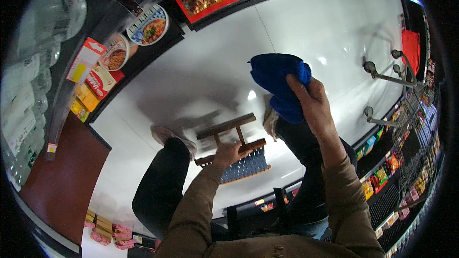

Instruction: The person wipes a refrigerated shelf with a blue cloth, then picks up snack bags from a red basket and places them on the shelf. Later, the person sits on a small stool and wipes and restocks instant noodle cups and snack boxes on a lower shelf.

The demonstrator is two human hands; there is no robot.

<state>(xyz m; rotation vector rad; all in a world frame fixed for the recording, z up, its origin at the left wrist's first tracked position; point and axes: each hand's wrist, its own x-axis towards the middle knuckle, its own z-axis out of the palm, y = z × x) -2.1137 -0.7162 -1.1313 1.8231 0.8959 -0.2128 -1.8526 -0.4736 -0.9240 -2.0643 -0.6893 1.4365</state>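
Note:
My left hand (227, 154) is closed around a wooden bar of a small brown wooden frame (229, 125) with a dark woven panel (245, 166), which looks like a small folding stool. The frame is between my two shoes, over the white floor. Raised to the right, my right hand (312, 100) grips a bunched blue cloth (278, 70), thumb on top and the other fingers partly hidden. The cloth hangs above my right knee and shoe, apart from the wooden frame.
Shelves with packaged food run along the top and left, with a bowl-shaped package (148, 25) at the edge. A wire shopping cart (412, 143) lies or stands at the right, wheels toward me. Snack shelves (380, 165) line the right. A brown panel (64, 179) is at left.

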